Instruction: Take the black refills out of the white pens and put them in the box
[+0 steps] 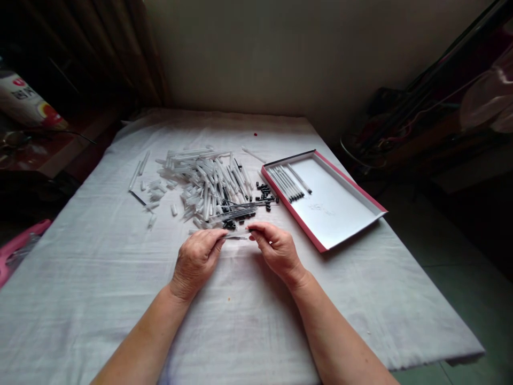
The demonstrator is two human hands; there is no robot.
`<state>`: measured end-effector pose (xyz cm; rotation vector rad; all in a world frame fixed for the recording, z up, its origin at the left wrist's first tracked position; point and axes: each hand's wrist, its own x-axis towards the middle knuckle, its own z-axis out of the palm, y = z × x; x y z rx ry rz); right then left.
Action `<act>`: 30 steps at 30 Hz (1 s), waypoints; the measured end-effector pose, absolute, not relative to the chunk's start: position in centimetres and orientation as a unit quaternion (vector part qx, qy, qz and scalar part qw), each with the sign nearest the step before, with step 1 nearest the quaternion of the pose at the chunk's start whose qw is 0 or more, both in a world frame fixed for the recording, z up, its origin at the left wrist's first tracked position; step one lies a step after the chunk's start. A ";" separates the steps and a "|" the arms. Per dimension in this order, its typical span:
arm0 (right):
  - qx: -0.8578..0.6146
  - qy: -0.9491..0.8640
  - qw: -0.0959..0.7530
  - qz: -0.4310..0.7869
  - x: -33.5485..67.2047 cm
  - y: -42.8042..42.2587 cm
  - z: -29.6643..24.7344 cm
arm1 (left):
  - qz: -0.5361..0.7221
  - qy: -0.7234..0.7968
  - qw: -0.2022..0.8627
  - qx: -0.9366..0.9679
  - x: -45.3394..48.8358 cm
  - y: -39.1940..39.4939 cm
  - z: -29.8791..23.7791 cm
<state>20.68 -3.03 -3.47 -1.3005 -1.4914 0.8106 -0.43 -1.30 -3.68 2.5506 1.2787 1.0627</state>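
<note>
Between my two hands, near the middle of the table, lies a clear pen barrel (237, 233) held roughly level. My left hand (197, 260) pinches its left part between thumb and fingers. At the other end my right hand (279, 252) has its thumb and fingertips closed on the pen's black tip; whether that is a separate plug I cannot tell. Just beyond is a heap of clear pen barrels (206, 182) with thin black refills (236, 213) at its front. Small black plugs (264, 193) are scattered to the right of the heap.
A shallow box lid (340, 198) with red sides and a white inside sits at the right, holding a row of pens (285, 184). Clear caps (154, 191) lie left of the heap. A white cloth (108, 278) covers the table. Something pink (20, 246) is at the left edge.
</note>
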 end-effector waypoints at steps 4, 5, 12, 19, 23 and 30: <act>-0.560 -0.646 0.425 0.299 20.8 -3.0 -2.9 | 0.354 0.415 0.049 0.837 -0.4 -1.3 -3.6; -0.565 -0.655 0.409 0.291 20.8 -3.0 -2.8 | 0.355 0.414 0.049 0.837 -0.3 -1.3 -3.6; -0.603 -0.653 0.368 0.274 21.0 -3.0 -3.0 | 0.349 0.393 0.059 0.849 -0.1 -1.4 -3.5; -0.544 -0.631 0.426 0.354 21.3 -3.1 -2.9 | 0.348 0.414 0.070 0.838 -0.4 -1.3 -3.6; -0.545 -0.658 0.417 0.311 21.3 -2.9 -3.0 | 0.342 0.412 0.084 0.840 -0.4 -1.3 -3.7; -0.572 -0.653 0.392 0.304 21.5 -2.9 -2.9 | 0.343 0.413 0.095 0.838 -0.4 -1.3 -3.8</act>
